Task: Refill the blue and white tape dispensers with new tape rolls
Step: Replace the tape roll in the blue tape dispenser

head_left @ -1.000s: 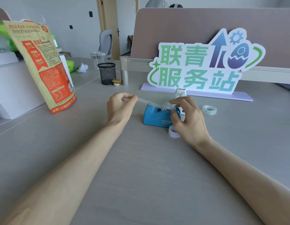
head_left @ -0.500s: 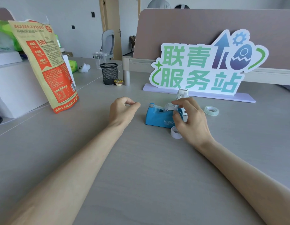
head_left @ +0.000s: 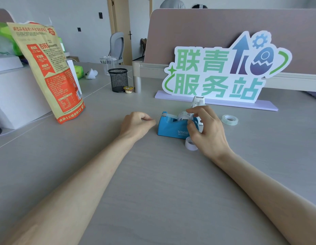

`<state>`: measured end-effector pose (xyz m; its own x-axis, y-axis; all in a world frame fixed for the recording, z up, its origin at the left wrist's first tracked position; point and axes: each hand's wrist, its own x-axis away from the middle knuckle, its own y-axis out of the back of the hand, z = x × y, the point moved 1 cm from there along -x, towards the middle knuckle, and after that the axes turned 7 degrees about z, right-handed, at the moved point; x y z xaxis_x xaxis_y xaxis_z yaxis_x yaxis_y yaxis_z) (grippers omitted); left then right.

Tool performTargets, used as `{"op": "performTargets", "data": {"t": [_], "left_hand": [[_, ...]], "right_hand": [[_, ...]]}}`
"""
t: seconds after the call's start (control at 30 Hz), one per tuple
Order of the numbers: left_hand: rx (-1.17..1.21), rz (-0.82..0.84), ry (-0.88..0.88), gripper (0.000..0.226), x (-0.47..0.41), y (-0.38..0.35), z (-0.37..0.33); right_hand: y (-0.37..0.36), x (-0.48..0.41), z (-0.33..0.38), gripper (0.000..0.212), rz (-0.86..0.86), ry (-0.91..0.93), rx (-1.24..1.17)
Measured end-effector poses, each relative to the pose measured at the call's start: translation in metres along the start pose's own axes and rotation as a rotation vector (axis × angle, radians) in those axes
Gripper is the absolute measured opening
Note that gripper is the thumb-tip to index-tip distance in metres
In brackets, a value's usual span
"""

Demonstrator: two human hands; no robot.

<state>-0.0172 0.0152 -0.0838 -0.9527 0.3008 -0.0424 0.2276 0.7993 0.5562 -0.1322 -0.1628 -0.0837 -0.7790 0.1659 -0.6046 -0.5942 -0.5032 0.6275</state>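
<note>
At the far left a white box (head_left: 16, 96) sits on the grey table (head_left: 153, 183), and a tall orange and tan snack bag (head_left: 53, 75) leans upright against it. Further back stand a black mesh pen cup (head_left: 118, 80) and, just beside it, a small lidded pot (head_left: 128, 89).

The left hand (head_left: 136, 125) rests on the table just left of the blue dispenser (head_left: 171, 127), fingers curled in and thumb laid against the forefinger; I cannot tell whether anything is pinched between them.

The blue dispenser stands near the middle of the table with a tape roll (head_left: 184, 116) seated in it and a strip running to the cutter at its left end. The right hand (head_left: 208, 131) pinches that roll, forefinger on top and thumb at the near side.

A small white ring (head_left: 190, 144) lies by the right palm. The white dispenser (head_left: 197, 101) shows behind the fingers. A spare clear roll (head_left: 229, 119) lies flat further right, in front of a green-lettered sign (head_left: 219, 71).
</note>
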Motion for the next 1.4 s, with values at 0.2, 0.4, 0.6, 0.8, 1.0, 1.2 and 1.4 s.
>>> {"op": "performTargets", "data": {"t": [0.2,0.4,0.6,0.8,1.0,1.2,1.4], "left_hand": [[-0.097,0.061,-0.041,0.011,-0.002,-0.003,0.003],[-0.174,0.049,-0.121,0.008,-0.005,-0.003,0.007],[-0.22,0.069,-0.229,0.008,-0.006,-0.003,0.006],[-0.4,0.075,-0.4,0.013,-0.002,-0.002,0.004],[-0.617,0.049,-0.577,0.023,0.005,-0.001,0.004],[-0.599,-0.056,-0.556,0.04,0.004,0.0,0.008],[-0.505,-0.013,-0.435,0.033,0.003,-0.004,0.004]], "right_hand": [[0.0,0.0,0.0,0.031,0.004,-0.003,0.012],[0.0,0.0,0.001,0.031,0.01,-0.005,0.01],[0.001,0.002,0.003,0.025,0.015,-0.065,0.004],[0.001,0.0,0.0,0.021,-0.004,-0.211,-0.067],[0.002,-0.004,-0.004,0.031,0.059,-0.341,-0.12],[0.008,-0.004,-0.006,0.026,0.038,-0.375,-0.169],[0.006,0.0,-0.002,0.014,0.126,-0.307,-0.307]]}}
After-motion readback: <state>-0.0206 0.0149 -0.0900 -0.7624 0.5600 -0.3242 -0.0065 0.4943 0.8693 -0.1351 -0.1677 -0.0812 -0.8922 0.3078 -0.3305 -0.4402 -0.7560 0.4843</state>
